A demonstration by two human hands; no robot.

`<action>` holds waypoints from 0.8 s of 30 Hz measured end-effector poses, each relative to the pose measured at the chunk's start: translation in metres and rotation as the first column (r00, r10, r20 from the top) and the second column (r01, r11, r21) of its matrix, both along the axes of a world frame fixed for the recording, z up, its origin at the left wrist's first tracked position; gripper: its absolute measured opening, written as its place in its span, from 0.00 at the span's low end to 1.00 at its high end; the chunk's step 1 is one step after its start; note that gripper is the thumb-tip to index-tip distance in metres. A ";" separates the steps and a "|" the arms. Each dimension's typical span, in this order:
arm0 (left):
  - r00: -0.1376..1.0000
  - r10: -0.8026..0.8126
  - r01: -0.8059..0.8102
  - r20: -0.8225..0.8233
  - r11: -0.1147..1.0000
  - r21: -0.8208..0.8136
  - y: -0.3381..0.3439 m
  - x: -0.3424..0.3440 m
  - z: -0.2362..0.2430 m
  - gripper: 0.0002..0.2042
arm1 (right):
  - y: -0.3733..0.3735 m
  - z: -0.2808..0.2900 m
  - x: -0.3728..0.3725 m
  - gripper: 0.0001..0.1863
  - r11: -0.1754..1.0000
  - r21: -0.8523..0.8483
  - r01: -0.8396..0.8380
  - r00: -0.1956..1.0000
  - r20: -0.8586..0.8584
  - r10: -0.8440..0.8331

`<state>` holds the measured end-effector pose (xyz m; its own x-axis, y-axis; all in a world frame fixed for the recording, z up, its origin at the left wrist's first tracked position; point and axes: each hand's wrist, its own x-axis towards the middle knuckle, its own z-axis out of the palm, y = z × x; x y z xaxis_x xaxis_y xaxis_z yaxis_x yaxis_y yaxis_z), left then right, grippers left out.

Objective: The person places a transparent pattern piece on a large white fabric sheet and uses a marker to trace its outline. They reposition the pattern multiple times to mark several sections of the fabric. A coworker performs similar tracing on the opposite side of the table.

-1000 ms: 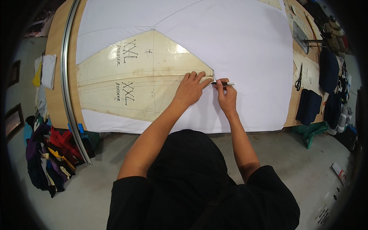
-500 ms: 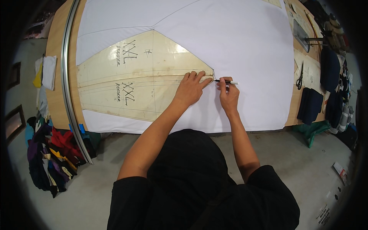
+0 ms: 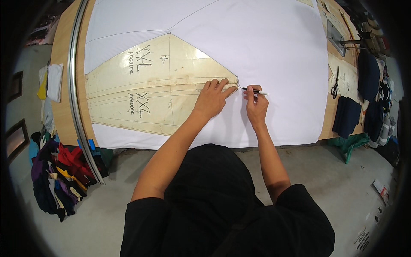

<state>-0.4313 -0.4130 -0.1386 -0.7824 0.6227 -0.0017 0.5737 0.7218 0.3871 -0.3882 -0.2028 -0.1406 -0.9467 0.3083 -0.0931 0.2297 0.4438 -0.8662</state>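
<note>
A cream-coloured sewing pattern piece (image 3: 124, 81), marked with dark writing and lines, lies flat on white fabric (image 3: 282, 51). My left hand (image 3: 212, 96) presses on the pattern near its right tip, fingers spread and palm down. Just right of that tip, my right hand (image 3: 257, 105) grips a black pen (image 3: 251, 90) with a white end. The pen's point is near the fabric beside the pattern's edge; whether it touches I cannot tell. Thin drawn lines (image 3: 190, 18) run over the fabric beyond the pattern.
A metal rail (image 3: 75, 64) crosses the table's left side. At the right lie black scissors (image 3: 335, 83), folded dark cloth (image 3: 346, 116) and a flat grey plate (image 3: 336, 37) on a stand. Colourful garments (image 3: 60, 175) hang or lie in a heap at the lower left.
My right hand and the pen have shifted very slightly right, away from the pattern's tip. My left hand stays pressed on the pattern.
</note>
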 end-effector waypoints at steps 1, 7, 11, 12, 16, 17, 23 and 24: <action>1.000 0.000 0.000 -0.005 1.000 0.001 0.000 0.000 0.000 0.35 | 0.000 -0.001 0.000 0.21 1.000 -0.002 -0.001 1.000 -0.001 0.001; 1.000 0.003 -0.003 -0.011 1.000 0.013 0.000 0.000 -0.001 0.35 | 0.000 -0.002 0.001 0.20 1.000 0.012 -0.027 1.000 0.000 0.027; 1.000 0.008 -0.008 -0.008 1.000 0.019 -0.001 0.000 0.000 0.34 | 0.001 -0.004 0.000 0.18 0.996 0.060 -0.073 0.997 -0.012 0.074; 1.000 0.010 -0.010 -0.010 1.000 0.021 -0.001 0.000 -0.001 0.34 | 0.000 -0.003 -0.001 0.18 0.994 0.073 -0.085 0.996 -0.016 0.087; 1.000 0.019 -0.019 -0.012 0.999 0.030 -0.002 0.001 -0.002 0.34 | -0.001 0.006 -0.001 0.15 0.991 0.059 -0.123 0.991 0.054 0.120; 1.000 0.020 -0.019 -0.012 0.999 0.034 -0.002 0.000 -0.002 0.34 | 0.000 0.003 -0.001 0.16 0.988 0.075 -0.136 0.990 0.043 0.133; 1.000 0.009 -0.009 0.013 1.000 -0.006 -0.003 0.001 -0.002 0.34 | -0.001 0.003 0.004 0.17 0.997 -0.070 -0.026 1.000 -0.010 0.025; 1.000 0.015 -0.015 0.015 1.000 0.022 -0.004 0.002 -0.002 0.34 | -0.001 0.003 0.004 0.17 0.997 -0.083 -0.006 1.000 -0.016 0.004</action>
<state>-0.4298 -0.4165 -0.1407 -0.7919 0.6107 0.0005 0.5567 0.7215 0.4117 -0.3839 -0.2036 -0.1374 -0.9498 0.2954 -0.1034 0.2137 0.3710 -0.9037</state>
